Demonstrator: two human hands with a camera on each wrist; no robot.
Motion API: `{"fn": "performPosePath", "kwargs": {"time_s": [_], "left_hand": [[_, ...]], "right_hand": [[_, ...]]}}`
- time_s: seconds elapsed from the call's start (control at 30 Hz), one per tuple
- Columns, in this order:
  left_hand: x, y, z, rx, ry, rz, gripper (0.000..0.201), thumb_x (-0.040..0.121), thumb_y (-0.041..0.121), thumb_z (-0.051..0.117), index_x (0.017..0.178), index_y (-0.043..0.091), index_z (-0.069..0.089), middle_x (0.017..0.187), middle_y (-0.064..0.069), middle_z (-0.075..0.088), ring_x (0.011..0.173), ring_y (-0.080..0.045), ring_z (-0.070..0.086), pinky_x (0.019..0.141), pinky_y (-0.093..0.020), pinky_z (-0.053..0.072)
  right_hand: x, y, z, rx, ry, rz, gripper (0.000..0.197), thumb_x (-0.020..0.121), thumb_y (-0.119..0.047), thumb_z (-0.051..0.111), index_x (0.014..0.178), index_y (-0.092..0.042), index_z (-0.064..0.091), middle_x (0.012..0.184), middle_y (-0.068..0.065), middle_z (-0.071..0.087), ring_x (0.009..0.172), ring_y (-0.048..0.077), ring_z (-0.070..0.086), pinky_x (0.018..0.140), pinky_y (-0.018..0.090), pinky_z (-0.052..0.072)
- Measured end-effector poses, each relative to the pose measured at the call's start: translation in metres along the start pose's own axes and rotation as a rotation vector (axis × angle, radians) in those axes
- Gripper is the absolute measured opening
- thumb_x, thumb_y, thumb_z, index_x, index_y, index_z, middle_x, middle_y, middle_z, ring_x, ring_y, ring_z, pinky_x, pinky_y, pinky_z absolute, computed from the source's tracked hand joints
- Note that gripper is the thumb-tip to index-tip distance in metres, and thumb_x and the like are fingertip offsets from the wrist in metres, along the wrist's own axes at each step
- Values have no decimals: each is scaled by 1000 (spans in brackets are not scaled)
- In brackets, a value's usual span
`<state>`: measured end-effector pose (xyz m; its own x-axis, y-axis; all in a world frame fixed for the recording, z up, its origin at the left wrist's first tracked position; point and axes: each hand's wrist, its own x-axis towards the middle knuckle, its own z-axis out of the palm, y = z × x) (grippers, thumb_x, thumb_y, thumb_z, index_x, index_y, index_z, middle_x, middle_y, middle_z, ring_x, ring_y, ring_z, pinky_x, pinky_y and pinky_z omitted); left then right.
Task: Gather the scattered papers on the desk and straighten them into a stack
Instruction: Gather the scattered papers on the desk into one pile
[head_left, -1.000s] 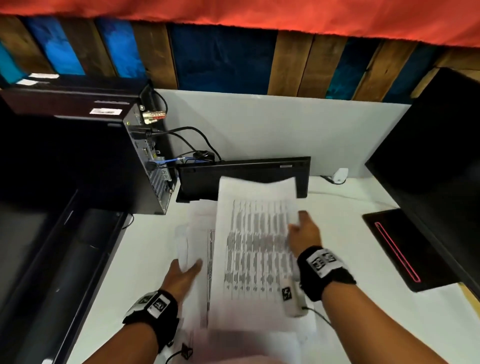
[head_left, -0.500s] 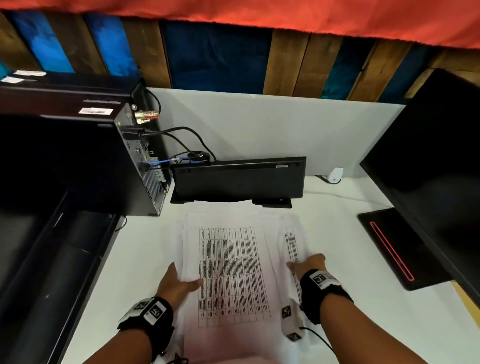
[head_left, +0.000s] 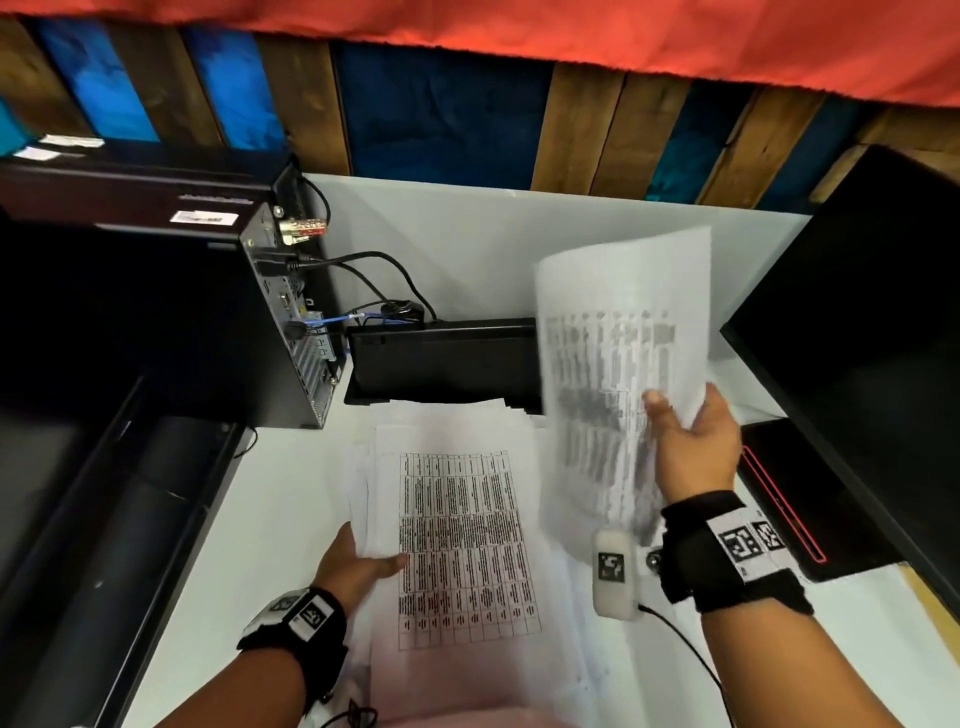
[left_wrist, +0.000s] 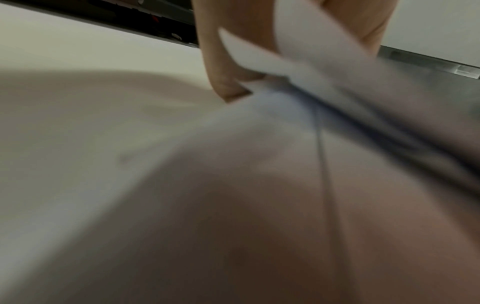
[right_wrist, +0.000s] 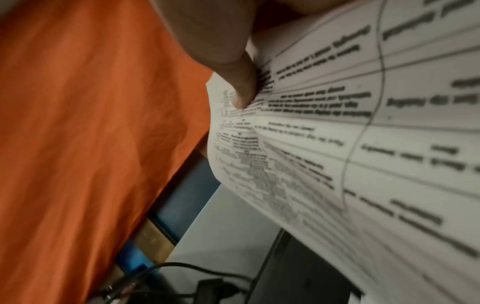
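A loose pile of printed sheets (head_left: 457, 525) lies on the white desk (head_left: 270, 509), its top page showing a table of text. My left hand (head_left: 358, 564) holds the pile's left edge, thumb on top; the left wrist view shows a finger (left_wrist: 223, 82) at the paper edges (left_wrist: 298, 67). My right hand (head_left: 685, 436) pinches a single printed sheet (head_left: 618, 364) and holds it raised and curling above the desk, right of the pile. In the right wrist view the thumb (right_wrist: 239, 82) presses on that sheet (right_wrist: 337, 123).
A black keyboard (head_left: 441, 358) stands on edge behind the pile. A computer tower (head_left: 156, 312) with cables sits at the left, a black monitor (head_left: 872, 332) at the right with its base (head_left: 800, 499) on the desk. A white partition (head_left: 467, 244) backs the desk.
My right hand, which lay flat on the pile's right side, has lifted one sheet up and to the right. The left hand stays at the pile's left edge.
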<state>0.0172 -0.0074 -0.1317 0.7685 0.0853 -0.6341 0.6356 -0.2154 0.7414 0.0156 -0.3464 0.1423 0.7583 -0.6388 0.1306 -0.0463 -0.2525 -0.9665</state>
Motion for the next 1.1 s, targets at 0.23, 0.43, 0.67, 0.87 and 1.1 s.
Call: {"fn": "performPosePath", "kwargs": {"time_s": [0.23, 0.43, 0.67, 0.87, 1.1], "left_hand": [[-74, 69, 12, -140, 9, -11, 107, 75, 69, 60, 153, 17, 9, 160, -2, 18, 146, -24, 22, 117, -41, 21], [-76, 75, 11, -146, -65, 36, 130, 55, 72, 75, 153, 18, 8, 159, -1, 22, 144, -22, 27, 118, -40, 23], [-100, 104, 33, -13, -60, 362, 65, 74, -6, 73, 126, 26, 48, 112, 0, 65, 105, -22, 62, 92, -34, 51], [-134, 155, 18, -265, -193, 417, 43, 74, -11, 72, 111, 8, 62, 102, -15, 74, 97, -34, 70, 89, -51, 54], [-156, 204, 4, -324, -122, 590, 57, 64, -14, 78, 116, 6, 62, 106, -6, 75, 98, -16, 71, 80, -23, 58]], "right_hand": [[-41, 101, 47, -407, -305, 412, 38, 83, -29, 67, 111, -4, 62, 104, 16, 70, 96, 31, 66, 81, 33, 52], [-68, 132, 57, -936, -442, 430, 93, 65, -65, 70, 136, -18, 33, 136, 8, 37, 126, 29, 36, 100, 46, 40], [-58, 150, 45, -456, -363, 514, 126, 44, -49, 91, 145, -13, 26, 147, 13, 34, 133, 32, 38, 110, 45, 34], [-22, 114, 5, 267, -571, 607, 95, 35, -28, 96, 119, -2, 60, 106, 10, 73, 96, 18, 71, 95, 38, 49], [-21, 17, 0, 308, -448, 286, 34, 59, 4, 82, 90, -3, 69, 79, 3, 77, 79, 15, 74, 74, 24, 58]]}}
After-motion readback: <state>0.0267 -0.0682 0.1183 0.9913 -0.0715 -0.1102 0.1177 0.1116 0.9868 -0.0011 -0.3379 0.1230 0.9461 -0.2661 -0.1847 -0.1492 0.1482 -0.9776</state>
